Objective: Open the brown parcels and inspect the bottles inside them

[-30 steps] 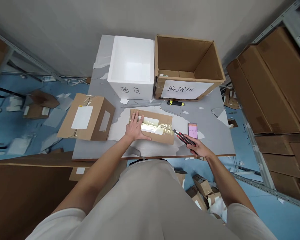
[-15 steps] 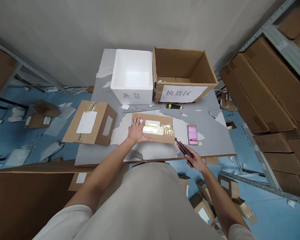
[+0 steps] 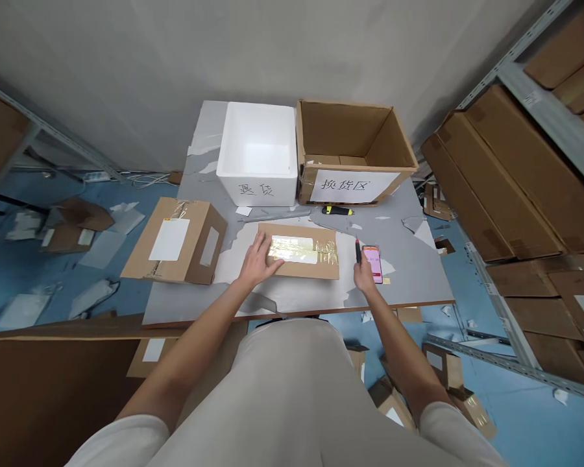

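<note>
A small taped cardboard box with a white label lies flat near the table's front edge. My left hand rests on its left end with the fingers spread. To the right of the box, my right hand is closed around a red and black cutter, whose tip points away from me. Just beside that hand lies a phone with a pink screen, partly covered by my fingers. A second cutter, black and yellow, lies behind the small box.
A white foam box and an open carton stand at the table's back. A labelled carton sits at the left. Shelves with boxes rise on the right.
My right hand has moved off the box's right end toward the phone, and the cutter now points away from me. My left hand has slid slightly left and toward me on the box.
</note>
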`<state>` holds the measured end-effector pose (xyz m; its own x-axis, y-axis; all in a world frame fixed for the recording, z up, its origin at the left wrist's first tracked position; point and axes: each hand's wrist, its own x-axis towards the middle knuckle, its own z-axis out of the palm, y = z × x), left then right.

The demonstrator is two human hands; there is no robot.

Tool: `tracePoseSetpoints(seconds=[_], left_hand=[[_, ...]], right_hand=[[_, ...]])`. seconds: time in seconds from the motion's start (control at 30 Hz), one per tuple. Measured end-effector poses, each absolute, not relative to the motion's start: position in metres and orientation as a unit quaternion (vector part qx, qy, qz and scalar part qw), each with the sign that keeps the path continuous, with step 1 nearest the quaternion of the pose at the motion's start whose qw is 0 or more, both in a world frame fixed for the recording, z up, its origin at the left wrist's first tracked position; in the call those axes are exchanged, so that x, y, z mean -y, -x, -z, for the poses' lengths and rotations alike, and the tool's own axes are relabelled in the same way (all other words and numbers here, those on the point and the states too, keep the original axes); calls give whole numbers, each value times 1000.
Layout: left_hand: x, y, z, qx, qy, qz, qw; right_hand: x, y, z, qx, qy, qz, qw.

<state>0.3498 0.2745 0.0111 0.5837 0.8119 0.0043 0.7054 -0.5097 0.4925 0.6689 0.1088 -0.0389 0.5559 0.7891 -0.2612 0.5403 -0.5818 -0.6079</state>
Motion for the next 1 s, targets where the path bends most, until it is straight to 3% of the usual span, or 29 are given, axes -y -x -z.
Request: tracePoseSetpoints(seconds=[0.13,0.4,0.53,0.7,0.83,1.0], left_hand=[[-271,-335,-10,-432,-857,-127,250],[-268,-332,-14,-421,-882,-88,194],[-258,-337,-20,-367,-915,-57,158],[-244,-330,-10,-309,-935,-59,166],[-240,-325,11,-301,-932,-116,168],[-245,-327,27,-287,-924,-177,181]], right_hand=[[-122,-650,75,352,895,-239,138],[-110,-632,105,368,893,-246,86],[-117,-645,80,396,882,-225,124],[-165,-657,4,561,783,-116,243],[-203,-649,-30,733,652,-160,106],[-220,-643,-20,766,628,-137,-25]])
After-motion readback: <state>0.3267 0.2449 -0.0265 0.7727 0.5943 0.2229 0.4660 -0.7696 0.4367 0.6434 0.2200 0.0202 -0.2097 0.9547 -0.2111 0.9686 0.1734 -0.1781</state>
